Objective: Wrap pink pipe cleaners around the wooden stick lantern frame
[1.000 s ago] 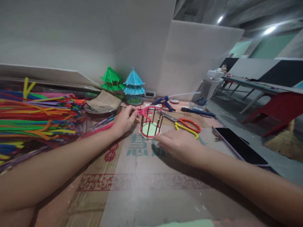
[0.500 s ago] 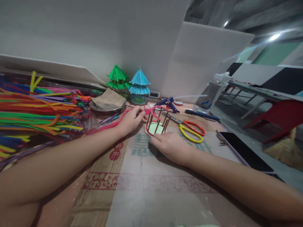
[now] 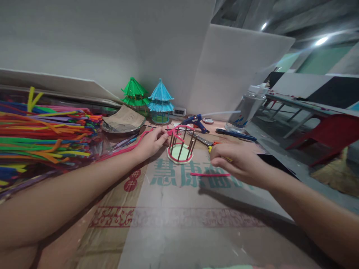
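My left hand (image 3: 155, 143) is closed, thumb and fingers pinching a pink pipe cleaner (image 3: 119, 150) beside a small round frame. That frame has a pale green base (image 3: 179, 152) edged in pink, thin brown upright sticks (image 3: 181, 150) and a pink pipe cleaner ring partly around their tops. To its right, my right hand (image 3: 238, 161) curls over the orange and yellow handles of the scissors (image 3: 206, 141), hiding most of them. A short pink pipe cleaner piece (image 3: 209, 174) lies on the table, its right end near my right hand.
Bundles of coloured pipe cleaners (image 3: 47, 130) fill the left. Behind stand a green pavilion model (image 3: 134, 93), a blue one (image 3: 160, 101), a glue gun (image 3: 195, 121) and a plate with brown paper (image 3: 123, 119). A utility knife (image 3: 235, 135), clear bottle (image 3: 246, 106) and phone (image 3: 276, 164) are at right.
My right hand has left the round frame's base and moved right onto the scissors' handles, uncovering the short pink piece. My left hand stays at the frame. The view has shifted slightly.
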Tool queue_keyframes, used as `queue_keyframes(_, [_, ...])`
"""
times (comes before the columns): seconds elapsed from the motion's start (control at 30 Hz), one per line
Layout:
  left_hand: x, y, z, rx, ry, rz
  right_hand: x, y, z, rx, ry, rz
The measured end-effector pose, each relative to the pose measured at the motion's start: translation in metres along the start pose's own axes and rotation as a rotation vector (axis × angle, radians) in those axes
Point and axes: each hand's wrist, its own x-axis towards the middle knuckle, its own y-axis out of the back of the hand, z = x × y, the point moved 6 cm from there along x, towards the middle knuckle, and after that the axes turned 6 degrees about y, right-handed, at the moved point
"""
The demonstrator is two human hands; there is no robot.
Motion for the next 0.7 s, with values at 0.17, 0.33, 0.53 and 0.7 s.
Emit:
queue_keyframes(0.17, [-0.001, 0.002, 0.004, 0.05, -0.016, 0.004, -0.013, 0.025, 0.006, 0.134, -0.128, -0.095])
queue_keyframes(0.33, [0.0, 0.001, 0.002, 0.052, -0.04, 0.002, -0.012, 0.023, -0.021, 0.141, -0.024, -0.172])
queue_keyframes(0.53, [0.001, 0.001, 0.001, 0.066, -0.059, 0.001, -0.013, 0.021, -0.003, 0.098, -0.095, -0.307])
queue_keyframes(0.7, [0.0, 0.001, 0.003, 0.098, -0.074, -0.007, -0.012, 0.026, 0.046, -0.094, -0.264, -0.21])
